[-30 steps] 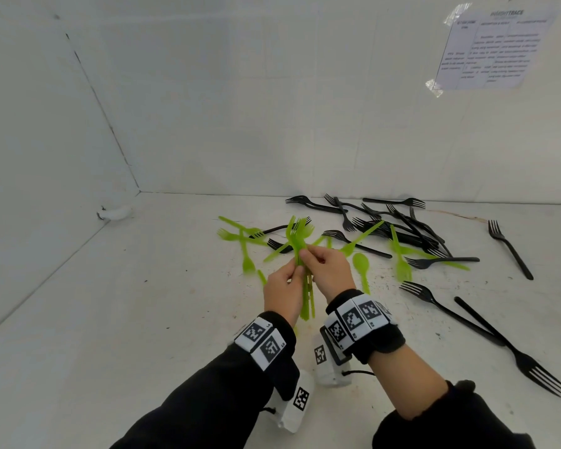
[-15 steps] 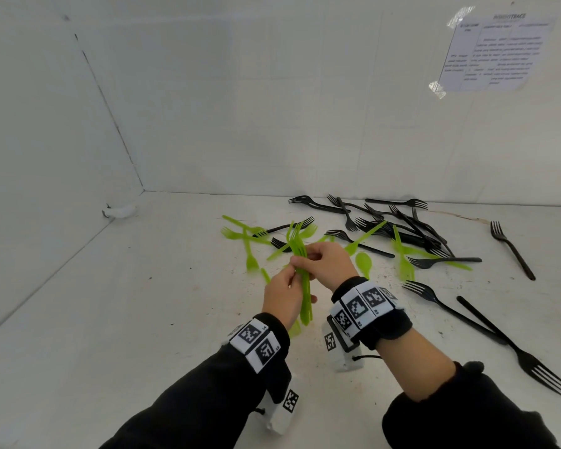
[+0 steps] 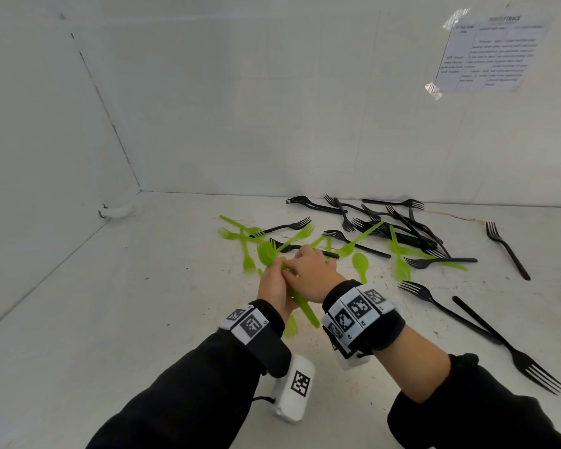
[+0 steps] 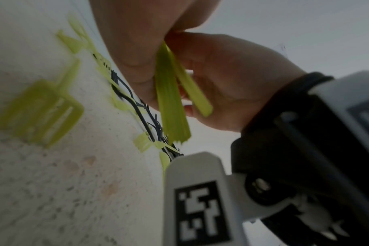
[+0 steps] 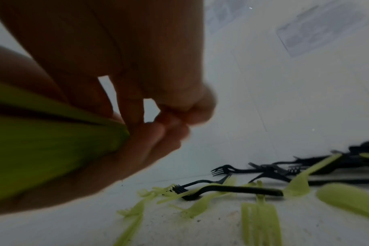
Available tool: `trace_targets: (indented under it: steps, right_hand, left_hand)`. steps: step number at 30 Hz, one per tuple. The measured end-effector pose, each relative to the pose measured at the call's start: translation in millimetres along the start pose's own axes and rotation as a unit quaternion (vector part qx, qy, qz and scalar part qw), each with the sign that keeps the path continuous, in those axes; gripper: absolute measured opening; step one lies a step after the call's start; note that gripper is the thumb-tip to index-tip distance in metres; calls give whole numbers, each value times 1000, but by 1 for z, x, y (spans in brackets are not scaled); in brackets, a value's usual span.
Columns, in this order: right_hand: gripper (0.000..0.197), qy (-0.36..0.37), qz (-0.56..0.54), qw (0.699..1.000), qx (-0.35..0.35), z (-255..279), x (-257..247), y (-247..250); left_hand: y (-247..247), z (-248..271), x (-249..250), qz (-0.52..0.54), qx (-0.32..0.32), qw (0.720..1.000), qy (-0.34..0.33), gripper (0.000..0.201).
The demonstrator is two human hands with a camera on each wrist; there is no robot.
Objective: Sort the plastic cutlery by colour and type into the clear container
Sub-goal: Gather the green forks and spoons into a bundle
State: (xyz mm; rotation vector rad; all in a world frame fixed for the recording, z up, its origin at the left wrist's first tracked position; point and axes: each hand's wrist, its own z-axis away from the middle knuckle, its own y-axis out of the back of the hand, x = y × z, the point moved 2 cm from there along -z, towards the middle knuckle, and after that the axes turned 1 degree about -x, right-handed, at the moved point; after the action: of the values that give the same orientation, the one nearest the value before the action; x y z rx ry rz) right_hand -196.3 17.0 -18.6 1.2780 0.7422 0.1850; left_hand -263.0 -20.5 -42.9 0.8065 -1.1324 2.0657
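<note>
1. Green forks (image 3: 300, 303), a small bunch of bright translucent plastic, sit between both hands just above the table (image 3: 143, 319), handles slanting back toward the wrists, tines pointing away.
2. Left hand (image 3: 274, 291) grips the bunch with fingers curled round the handles (image 4: 171, 99); right hand (image 3: 308, 270) lies over it from the right, fingertips pinching the same bunch.
3. Beyond the hands, loose green cutlery (image 3: 358, 264) lies scattered flat, blurred in the wrist views.
4. Farther back and right, black forks (image 3: 399, 222) lie in a crossed heap, some overlapping green pieces.
</note>
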Motion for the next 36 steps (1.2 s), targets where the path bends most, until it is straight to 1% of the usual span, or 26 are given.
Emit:
trace_targets:
  steps: [2, 4, 5, 7, 8, 9, 10, 11, 12, 13, 15, 16, 17, 18, 19, 20, 21, 22, 23, 26, 29, 31, 33, 34, 36]
  right_hand:
    - [33, -20, 70, 997, 18, 1, 0, -2]
    - [33, -5, 63, 998, -3, 0, 0, -2]
    - [33, 7, 32, 999, -22, -1, 2, -1]
    - [32, 15, -100, 994, -43, -5, 6, 4]
    - [31, 3, -169, 985, -30, -8, 8, 7]
    - [31, -16, -202, 979, -7, -11, 10, 8]
    - [31, -29, -197, 980, 16, -14, 14, 7]
    - [31, -29, -163, 986, 21, -18, 16, 4]
    - [31, -17, -121, 992, 6, -21, 17, -1]
    - [32, 2, -75, 997, -31, -23, 17, -9]
    - [30, 45, 16, 992, -119, -29, 15, -26]
    - [26, 61, 48, 986, -146, -31, 14, -31]
    - [22, 70, 63, 983, -158, -33, 11, -33]
    - [22, 74, 59, 983, -158, -34, 9, -34]
    - [28, 78, 49, 984, -154, -37, 7, -36]
    - [39, 81, 48, 984, -151, -39, 6, -37]
    - [49, 78, 68, 983, -150, -41, 5, -38]
    - [54, 74, 100, 981, -147, -43, 6, -38]
    - [53, 73, 128, 979, -139, -45, 7, -38]
    - [32, 107, 195, 968, -119, -46, 11, -29]
    - [29, 150, 223, 955, -125, -46, 23, -18]
    - [24, 152, 241, 952, -115, -47, 30, -11]
    - [19, 141, 219, 963, -73, -50, 37, -2]
    - [19, 122, 204, 970, -58, -51, 40, 4]
    - [29, 77, 170, 982, -38, -52, 47, 17]
  left_hand:
    - [1, 1, -3, 44, -5, 999, 10, 45]
    - [4, -2, -6, 79, 13, 997, 15, 47]
    - [6, -5, -8, 92, 28, 995, 8, 46]
    - [11, -10, -7, 95, 64, 993, -9, 41]
    - [13, -11, -6, 93, 80, 992, -15, 39]
    - [14, -10, -2, 95, 92, 991, -19, 37]
    - [15, -9, 1, 99, 101, 990, -22, 36]
    - [18, -11, 2, 101, 107, 989, -21, 34]
    - [19, -12, 4, 104, 110, 988, -18, 33]
    - [21, -12, 6, 108, 110, 988, -14, 32]
    - [22, -11, 9, 112, 104, 988, -7, 29]
    - [21, -10, 10, 110, 98, 989, -6, 27]
    - [20, -9, 11, 105, 96, 990, -5, 26]
    - [19, -8, 11, 100, 96, 990, -4, 26]
    - [19, -8, 10, 93, 99, 991, -1, 26]
    - [19, -8, 10, 88, 102, 991, 1, 27]
    - [19, -9, 10, 87, 104, 991, 3, 28]
    - [19, -9, 10, 89, 103, 991, 5, 29]
    - [19, -9, 10, 93, 101, 990, 8, 28]
    - [18, -10, 14, 111, 94, 989, 1, 25]
    - [18, -12, 18, 123, 87, 989, -7, 26]
    - [20, -16, 18, 120, 88, 989, -4, 28]
    - [22, -18, 17, 112, 89, 990, -12, 27]
    - [22, -19, 17, 109, 89, 990, -17, 26]
    - [20, -20, 16, 109, 83, 990, -19, 23]
